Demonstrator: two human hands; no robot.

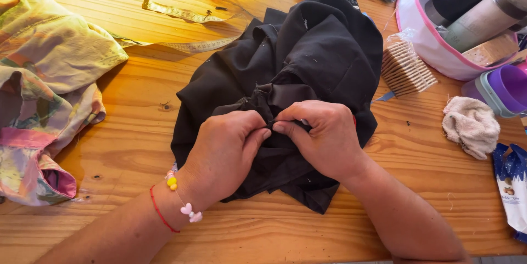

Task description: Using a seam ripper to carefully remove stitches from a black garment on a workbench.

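At the left edge of the wooden surface (pixel 126 149) lies a floral cloth (pixel 44 88). Mid-surface, toward the near edge, the left hand (pixel 222 154) pinches a fold of the black garment (pixel 307 61), and the right hand (pixel 324 138) pinches it just beside, both grips closed on fabric. This looks like working a seam; next likely calls for a steady hold with small, careful pulls.

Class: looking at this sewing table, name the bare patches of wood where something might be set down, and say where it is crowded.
Bare wood lies between the floral fabric and the black garment, under the measuring tape, and along the near edge of the wooden table around both forearms. A smaller patch sits below the crackers, left of the beige cloth. The far right corner is crowded.
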